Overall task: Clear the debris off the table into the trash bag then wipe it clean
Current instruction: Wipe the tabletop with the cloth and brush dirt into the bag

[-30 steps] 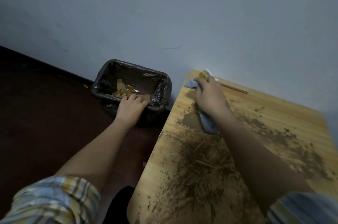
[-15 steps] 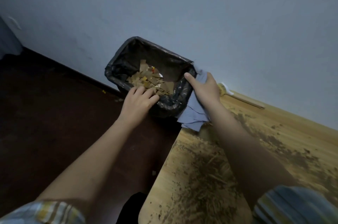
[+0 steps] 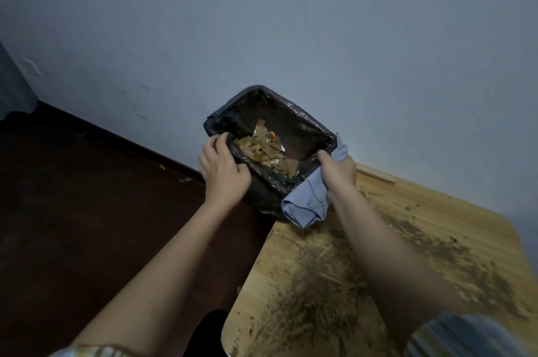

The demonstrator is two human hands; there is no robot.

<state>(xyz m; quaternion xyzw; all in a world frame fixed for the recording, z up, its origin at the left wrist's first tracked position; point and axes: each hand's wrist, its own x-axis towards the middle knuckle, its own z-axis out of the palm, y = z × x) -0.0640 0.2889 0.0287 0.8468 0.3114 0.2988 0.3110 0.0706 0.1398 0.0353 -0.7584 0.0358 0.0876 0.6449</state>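
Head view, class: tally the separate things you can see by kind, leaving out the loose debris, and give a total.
Hands: 2, left hand and right hand
Trash bags: 1, black trash bag
Cloths: 1, blue cloth
Tables: 1, wooden table
Sticks: 1, thin wooden stick at the table's far edge
Total: 6

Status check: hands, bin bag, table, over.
Left hand grips trash bag rim. Right hand holds blue cloth and the bag's other rim. Debris spread on table. Nothing blocking.
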